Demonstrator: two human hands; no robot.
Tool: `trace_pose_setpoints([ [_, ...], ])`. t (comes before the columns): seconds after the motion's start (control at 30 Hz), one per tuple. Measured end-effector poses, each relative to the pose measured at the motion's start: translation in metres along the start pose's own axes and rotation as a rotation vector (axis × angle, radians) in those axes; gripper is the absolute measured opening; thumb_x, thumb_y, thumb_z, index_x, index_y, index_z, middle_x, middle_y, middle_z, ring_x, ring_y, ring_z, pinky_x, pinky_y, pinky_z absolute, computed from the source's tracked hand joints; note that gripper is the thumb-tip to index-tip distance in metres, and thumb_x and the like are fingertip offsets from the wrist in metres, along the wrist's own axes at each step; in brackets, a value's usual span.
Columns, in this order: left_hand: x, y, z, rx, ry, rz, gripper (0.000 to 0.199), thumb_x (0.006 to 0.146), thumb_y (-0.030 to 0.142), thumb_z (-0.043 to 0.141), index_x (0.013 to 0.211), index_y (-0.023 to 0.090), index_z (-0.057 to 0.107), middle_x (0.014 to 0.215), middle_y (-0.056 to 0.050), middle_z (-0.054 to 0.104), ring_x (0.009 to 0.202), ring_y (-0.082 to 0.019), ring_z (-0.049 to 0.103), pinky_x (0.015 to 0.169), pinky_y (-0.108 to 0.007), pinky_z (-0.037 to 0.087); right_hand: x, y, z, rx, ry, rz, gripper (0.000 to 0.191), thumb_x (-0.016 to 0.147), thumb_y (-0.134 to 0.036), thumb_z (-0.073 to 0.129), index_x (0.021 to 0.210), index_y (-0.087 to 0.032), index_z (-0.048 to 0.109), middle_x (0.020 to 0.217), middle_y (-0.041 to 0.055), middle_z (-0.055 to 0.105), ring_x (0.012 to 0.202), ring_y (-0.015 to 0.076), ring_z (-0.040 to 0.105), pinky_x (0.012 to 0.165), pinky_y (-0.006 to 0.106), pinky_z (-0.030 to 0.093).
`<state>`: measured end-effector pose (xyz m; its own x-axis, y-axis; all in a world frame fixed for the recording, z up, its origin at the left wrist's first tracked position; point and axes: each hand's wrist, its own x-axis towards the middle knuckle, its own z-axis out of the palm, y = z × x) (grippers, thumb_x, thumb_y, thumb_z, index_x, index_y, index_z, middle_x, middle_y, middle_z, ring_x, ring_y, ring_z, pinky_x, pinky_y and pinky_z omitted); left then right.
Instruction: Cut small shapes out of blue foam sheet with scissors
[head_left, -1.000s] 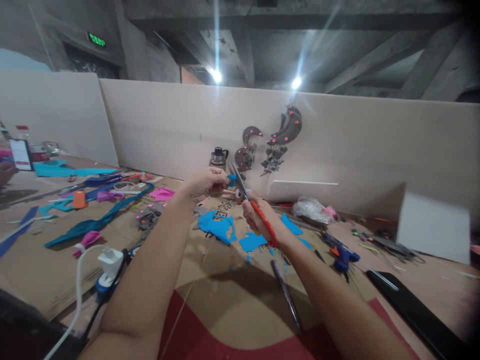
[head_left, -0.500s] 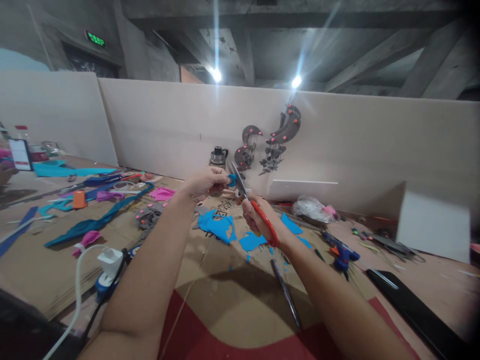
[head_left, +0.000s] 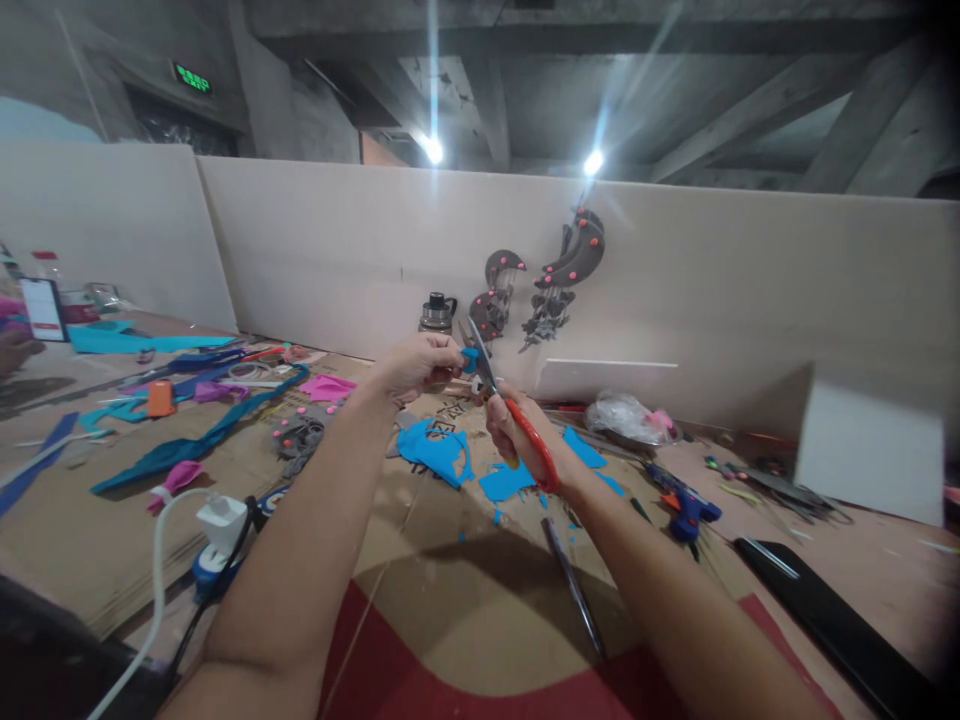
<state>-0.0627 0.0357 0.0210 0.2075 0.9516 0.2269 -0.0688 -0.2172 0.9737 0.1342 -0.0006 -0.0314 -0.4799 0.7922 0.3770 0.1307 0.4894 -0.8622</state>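
Pinched in the fingers of my left hand (head_left: 421, 364) is a small blue piece of felt-like material (head_left: 470, 359). My right hand (head_left: 517, 430) grips a pair of scissors (head_left: 531, 430) with red-orange handles, their blades apart and pointing up and away. The blue piece is at the blades, partly hidden by my fingers. Below my hands, a larger blue sheet with cut edges (head_left: 433, 450) and a smaller blue piece (head_left: 506, 482) lie on the cardboard (head_left: 420, 570). Tiny blue scraps are scattered around them. A pen-like stick (head_left: 574, 590) lies nearer to me.
A bottle (head_left: 436, 313) stands behind my left hand. Grey moon-shaped hangings (head_left: 577, 250) are on the white partition (head_left: 712, 270). To the right lie a glue gun (head_left: 686, 507) and a black case (head_left: 825, 620). A white plug (head_left: 223, 525) with cables sits at left.
The blue piece and my left fingers have shifted very slightly to the right, with the piece turned a little at the blades. The rest looks almost the same.
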Motion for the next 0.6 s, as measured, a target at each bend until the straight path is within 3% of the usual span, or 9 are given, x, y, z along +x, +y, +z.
trace_pose_setpoints([
  [0.33, -0.0043, 0.0032, 0.0034, 0.01, 0.025, 0.026, 0.019, 0.064, 0.011, 0.07, 0.056, 0.016, 0.053, 0.055, 0.0, 0.055, 0.049, -0.008, 0.049, 0.048, -0.021, 0.037, -0.0016, -0.0053, 0.0008, 0.092, -0.042, 0.022, 0.049, 0.084, -0.072, 0.049, 0.087, -0.023, 0.041, 0.059, -0.0083, 0.029, 0.042, 0.0078, 0.029, 0.036, 0.021, 0.026],
  [0.6, -0.0014, 0.0015, 0.002, -0.008, 0.026, 0.019, 0.019, 0.062, 0.011, 0.07, 0.055, 0.016, 0.053, 0.056, 0.0, 0.057, 0.049, -0.007, 0.049, 0.051, -0.021, 0.039, -0.0016, -0.004, -0.0003, 0.043, -0.031, 0.005, 0.051, 0.084, -0.073, 0.047, 0.09, -0.023, 0.043, 0.06, -0.0071, 0.031, 0.043, 0.0079, 0.029, 0.037, 0.022, 0.027],
])
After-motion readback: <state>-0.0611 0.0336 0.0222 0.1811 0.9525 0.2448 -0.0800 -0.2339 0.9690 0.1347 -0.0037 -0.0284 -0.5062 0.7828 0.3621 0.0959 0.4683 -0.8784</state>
